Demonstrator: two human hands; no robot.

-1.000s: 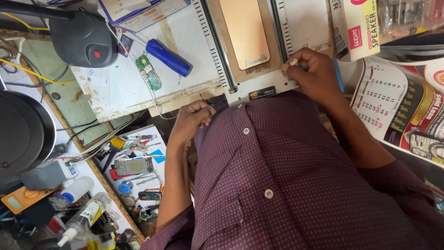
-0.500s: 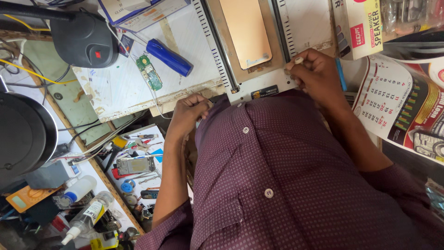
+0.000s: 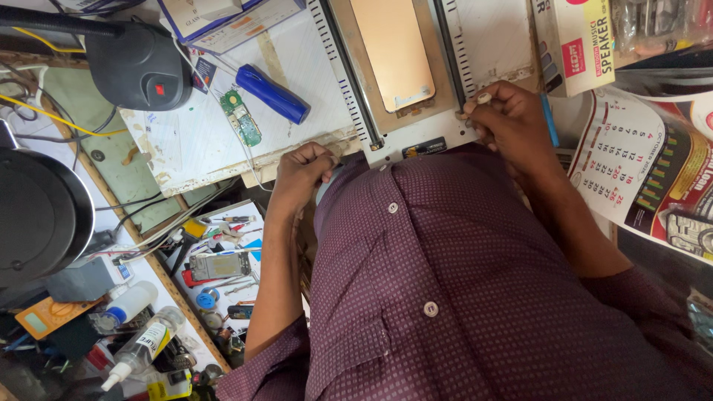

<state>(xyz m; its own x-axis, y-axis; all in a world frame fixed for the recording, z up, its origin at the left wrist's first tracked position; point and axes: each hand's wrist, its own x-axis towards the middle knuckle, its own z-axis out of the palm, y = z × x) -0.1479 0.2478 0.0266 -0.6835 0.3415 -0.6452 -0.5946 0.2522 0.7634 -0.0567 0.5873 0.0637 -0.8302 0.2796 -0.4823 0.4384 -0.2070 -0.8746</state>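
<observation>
- Watching the left hand (image 3: 303, 169) first: over the last second it has crept up from the shirt (image 3: 460, 282) to the front edge of the white board (image 3: 223, 141), and its knuckles now touch that edge.
- That hand is curled into a loose fist. We cannot tell whether anything sits inside it, because the fingers fold away from us.
- The right hand (image 3: 511, 122) has barely shifted. It is bunched at the near right corner of the flat white machine (image 3: 490, 37), with thumb and fingers pinching a small pale stub (image 3: 483, 98).
- So we judge that both hands are now up at the bench edge, the work gathering on that machine corner, with the left braced close by.
- The tan panel (image 3: 392, 52) lies flat in the machine's bed between its two dark rails, clear of both hands and in the same spot as before.
- Nothing else on the bench has stirred: the blue-handled tool (image 3: 272, 93) and the green circuit board (image 3: 241, 119) lie well apart from the left hand.
- What the stub is, a knob, a cap or a tool tip, is too small to make out.
- The shirt fills the lower half of the view and hides the wrists' undersides and the bench front below the machine.
- A blue pen (image 3: 548, 122) shows just behind the right hand, mostly covered by it.
- The machine's far end is cut off at the top edge.
</observation>
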